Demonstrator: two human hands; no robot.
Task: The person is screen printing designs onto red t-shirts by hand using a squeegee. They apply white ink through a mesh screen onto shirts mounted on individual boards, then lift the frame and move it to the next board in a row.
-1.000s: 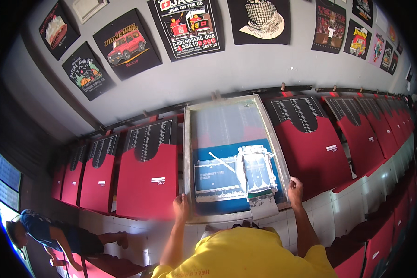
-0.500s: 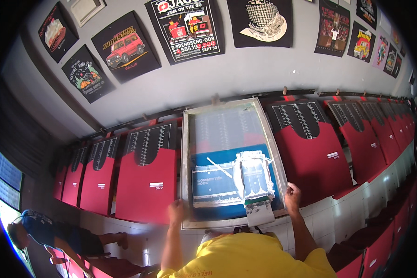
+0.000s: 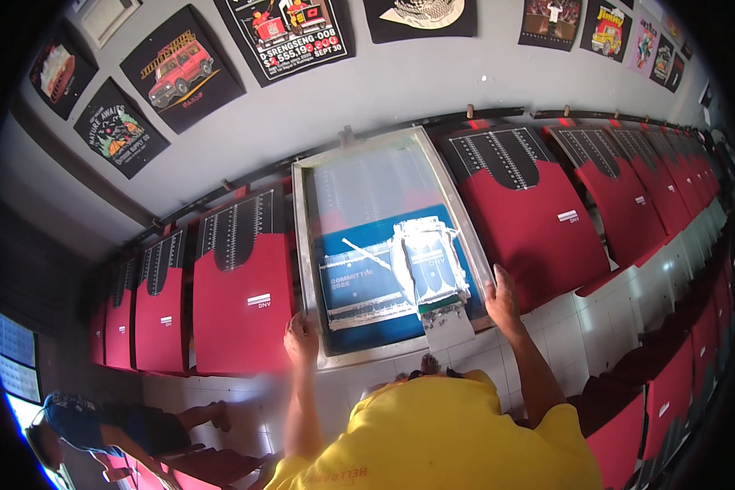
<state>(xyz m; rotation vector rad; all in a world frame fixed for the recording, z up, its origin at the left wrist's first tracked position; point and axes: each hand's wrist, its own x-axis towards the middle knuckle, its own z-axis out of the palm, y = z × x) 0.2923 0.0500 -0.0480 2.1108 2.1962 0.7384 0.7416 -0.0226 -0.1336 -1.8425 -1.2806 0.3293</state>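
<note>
Grey frame (image 3: 310,245) in curled fingers (image 3: 500,291), both sides

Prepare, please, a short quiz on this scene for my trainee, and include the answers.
1. What do the left hand and right hand hold?
2. True or false: the white smears lie on the blue area.
3. What colour is the cloth lying just left of the left hand? A) blue; B) red; C) yellow.
Key: 1. the screen frame, by opposite sides; 2. true; 3. B.
</note>
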